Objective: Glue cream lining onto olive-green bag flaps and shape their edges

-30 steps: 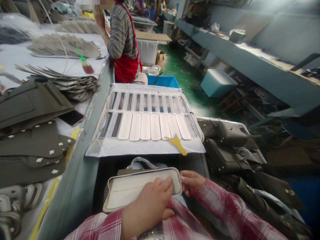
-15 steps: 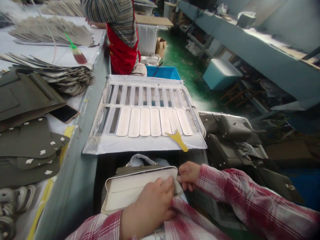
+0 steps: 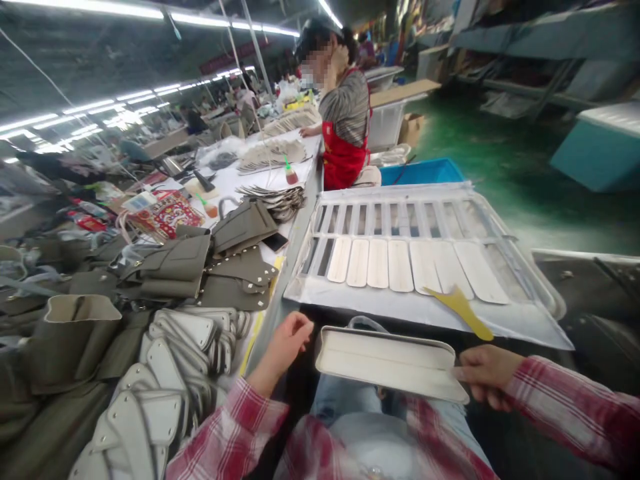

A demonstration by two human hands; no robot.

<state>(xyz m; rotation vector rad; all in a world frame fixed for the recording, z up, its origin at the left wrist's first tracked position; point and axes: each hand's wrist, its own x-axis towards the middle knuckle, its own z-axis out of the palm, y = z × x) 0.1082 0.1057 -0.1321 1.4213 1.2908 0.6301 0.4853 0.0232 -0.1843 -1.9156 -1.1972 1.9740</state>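
A long cream leather panel with folded edges (image 3: 385,360) hovers over my lap. My right hand (image 3: 487,373) pinches its right end. My left hand (image 3: 287,340) is off the panel, just left of it at the bench edge, fingers loosely curled and holding nothing. Ahead lies a white slotted rack (image 3: 415,227) carrying several cream strips (image 3: 395,263), with a yellow scraper (image 3: 463,308) on its front rim. A pile of curved grey-edged pieces (image 3: 165,373) sits at my left.
Olive leather bag parts (image 3: 180,267) and a folded olive piece (image 3: 70,333) cover the bench at left. A person in a red apron (image 3: 345,127) sits further along the bench. A blue bin (image 3: 423,172) stands on the green floor beyond the rack.
My left hand has let go of the cream panel and moved left toward the bench. The right hand alone holds the panel now. My view has swung left and upward.
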